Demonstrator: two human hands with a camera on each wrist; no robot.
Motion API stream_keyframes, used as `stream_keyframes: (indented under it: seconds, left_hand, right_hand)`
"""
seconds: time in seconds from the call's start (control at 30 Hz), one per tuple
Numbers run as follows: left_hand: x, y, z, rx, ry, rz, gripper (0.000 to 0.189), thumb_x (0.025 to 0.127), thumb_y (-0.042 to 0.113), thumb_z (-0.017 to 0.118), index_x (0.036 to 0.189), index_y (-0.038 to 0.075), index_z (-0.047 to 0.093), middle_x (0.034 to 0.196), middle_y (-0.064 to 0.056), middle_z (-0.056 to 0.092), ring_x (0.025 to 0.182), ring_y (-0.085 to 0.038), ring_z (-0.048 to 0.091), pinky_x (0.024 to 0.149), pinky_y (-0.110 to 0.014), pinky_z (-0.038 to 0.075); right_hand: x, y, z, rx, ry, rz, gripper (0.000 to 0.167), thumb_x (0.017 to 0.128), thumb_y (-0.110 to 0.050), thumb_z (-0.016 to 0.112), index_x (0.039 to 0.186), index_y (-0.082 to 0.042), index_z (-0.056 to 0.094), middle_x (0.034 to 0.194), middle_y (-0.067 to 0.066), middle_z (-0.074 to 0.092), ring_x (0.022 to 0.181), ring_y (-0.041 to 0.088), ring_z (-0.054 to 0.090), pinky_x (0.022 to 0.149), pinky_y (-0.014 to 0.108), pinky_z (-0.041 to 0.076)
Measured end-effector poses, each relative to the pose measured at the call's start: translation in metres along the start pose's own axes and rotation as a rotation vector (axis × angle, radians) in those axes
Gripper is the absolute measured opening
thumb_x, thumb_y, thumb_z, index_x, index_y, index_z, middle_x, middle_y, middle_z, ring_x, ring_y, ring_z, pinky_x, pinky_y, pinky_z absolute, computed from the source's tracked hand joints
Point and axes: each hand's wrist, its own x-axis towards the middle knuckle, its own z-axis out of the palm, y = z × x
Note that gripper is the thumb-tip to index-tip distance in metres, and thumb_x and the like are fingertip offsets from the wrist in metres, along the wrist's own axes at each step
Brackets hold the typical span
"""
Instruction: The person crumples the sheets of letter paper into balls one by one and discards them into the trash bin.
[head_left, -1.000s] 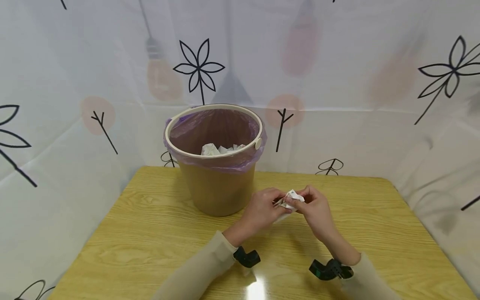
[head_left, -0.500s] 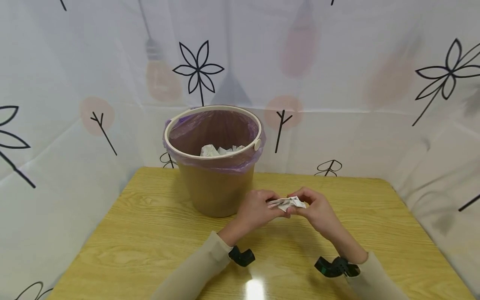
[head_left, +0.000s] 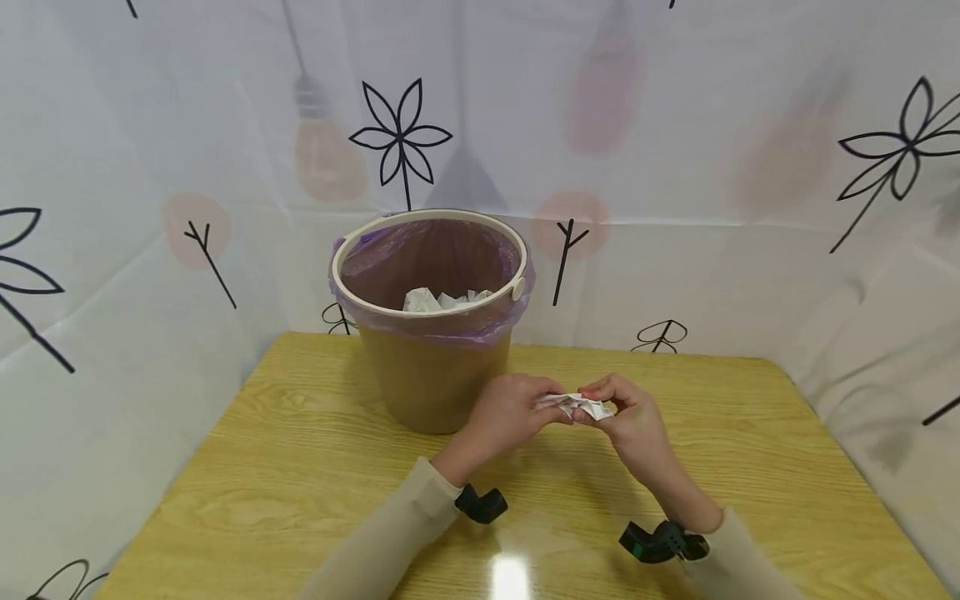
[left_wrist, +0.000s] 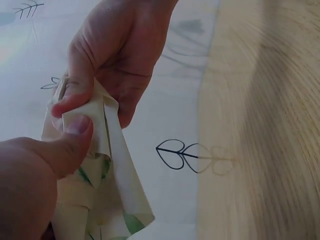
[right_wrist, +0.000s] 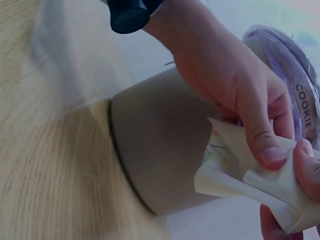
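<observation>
Both hands pinch one crumpled, folded piece of white paper (head_left: pixel 592 409) above the table, to the right of the trash bin. The left hand (head_left: pixel 510 410) grips the paper's left part, thumb on the near face. On the right part, the right hand (head_left: pixel 636 425) holds it between thumb and fingers. Green printed marks show on the paper (left_wrist: pixel 117 185) in the left wrist view. The two thumbs lie close together on the folds there. Some fingertips are hidden behind the paper.
A brown trash bin (head_left: pixel 438 383) with a cream rim and purple liner bag stands at the table's back left. Crumpled white paper (head_left: pixel 422 300) lies inside it. The wooden table (head_left: pixel 262 467) backs onto a patterned white cloth (head_left: pixel 675 275).
The paper has gone from a bunched, raised lump to a flatter, wider strip between the hands. The left hand has shifted slightly left, while the bin stays in place.
</observation>
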Motion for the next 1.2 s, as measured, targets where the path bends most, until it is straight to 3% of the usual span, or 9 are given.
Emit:
stream_keyframes:
  seconds: [0.17,0.27,0.4,0.6,0.73,0.8,0.93,1.07,1.2]
  left_hand:
    - [0.001,0.005,-0.001,0.132,0.012,0.077,0.025,0.091,0.04,0.072,0.105,0.021,0.078,0.084,0.012,0.071,0.063,-0.002,0.054,0.057,-0.018,0.041]
    - [0.001,0.007,0.0,0.12,0.035,0.073,0.021,0.093,0.035,0.07,0.103,0.018,0.079,0.08,0.01,0.071,0.059,-0.002,0.051,0.055,-0.017,0.038]
    - [0.002,0.006,0.004,0.016,0.048,0.027,0.021,0.093,0.031,0.07,0.104,0.015,0.079,0.081,0.008,0.073,0.056,-0.002,0.047,0.051,-0.015,0.034]
    - [0.001,0.003,0.006,-0.384,-0.026,-0.151,0.027,0.092,0.02,0.074,0.117,0.009,0.075,0.099,0.004,0.074,0.062,0.0,0.052,0.052,-0.014,0.043]
    - [0.0,0.003,0.0,-0.658,-0.082,-0.229,0.033,0.094,0.01,0.062,0.125,0.005,0.069,0.108,-0.002,0.072,0.056,-0.009,0.045,0.05,-0.021,0.039]
    - [0.0,0.004,-0.002,-0.774,-0.08,-0.26,0.033,0.097,0.011,0.058,0.127,0.003,0.067,0.114,-0.006,0.07,0.061,-0.01,0.048,0.055,-0.023,0.041]
    - [0.001,0.005,0.001,-0.905,-0.034,-0.332,0.033,0.1,0.022,0.062,0.127,0.005,0.068,0.114,-0.005,0.07,0.073,-0.011,0.055,0.064,-0.024,0.046]
    - [0.002,0.008,0.006,-1.068,0.04,-0.414,0.032,0.095,0.019,0.07,0.123,0.005,0.069,0.109,-0.006,0.069,0.08,-0.012,0.059,0.07,-0.025,0.051]
    - [0.004,0.008,0.01,-1.262,0.112,-0.469,0.031,0.092,0.005,0.071,0.122,-0.002,0.068,0.115,-0.011,0.068,0.092,-0.015,0.065,0.078,-0.026,0.055]
  right_hand:
    - [-0.002,0.003,0.003,0.02,0.042,-0.008,0.013,0.083,0.007,0.075,0.09,0.005,0.065,0.101,0.005,0.065,0.094,0.016,0.062,0.073,0.024,0.057]
    - [-0.002,0.004,0.007,0.001,0.075,-0.036,0.013,0.082,0.008,0.075,0.086,0.005,0.064,0.1,0.005,0.065,0.094,0.016,0.062,0.073,0.025,0.058]
    - [-0.003,0.005,0.012,-0.046,0.132,-0.118,0.017,0.078,0.014,0.076,0.079,0.003,0.063,0.097,0.007,0.064,0.094,0.014,0.063,0.07,0.025,0.058]
    - [-0.004,0.012,0.017,-0.181,0.208,-0.331,0.025,0.067,0.022,0.079,0.071,0.001,0.066,0.091,0.018,0.063,0.089,0.008,0.061,0.067,0.016,0.054]
    - [-0.003,0.015,0.019,-0.275,0.23,-0.495,0.032,0.058,0.028,0.08,0.071,0.001,0.069,0.088,0.018,0.06,0.086,0.012,0.06,0.072,0.011,0.051]
    - [-0.001,0.017,0.019,-0.331,0.241,-0.588,0.033,0.056,0.027,0.081,0.072,-0.001,0.071,0.087,0.017,0.061,0.084,0.019,0.06,0.073,0.01,0.049]
    - [0.004,0.02,0.02,-0.405,0.246,-0.757,0.01,0.08,0.001,0.081,0.075,-0.004,0.074,0.089,0.019,0.062,0.082,0.033,0.057,0.077,0.01,0.048]
    - [0.007,0.022,0.022,-0.437,0.24,-0.845,0.034,0.097,-0.03,0.067,0.076,-0.005,0.075,0.09,0.019,0.063,0.083,0.036,0.055,0.082,0.011,0.047]
    - [0.007,0.022,0.022,-0.447,0.214,-0.849,0.034,0.099,-0.029,0.064,0.079,-0.004,0.074,0.094,0.019,0.064,0.086,0.036,0.054,0.084,0.012,0.047]
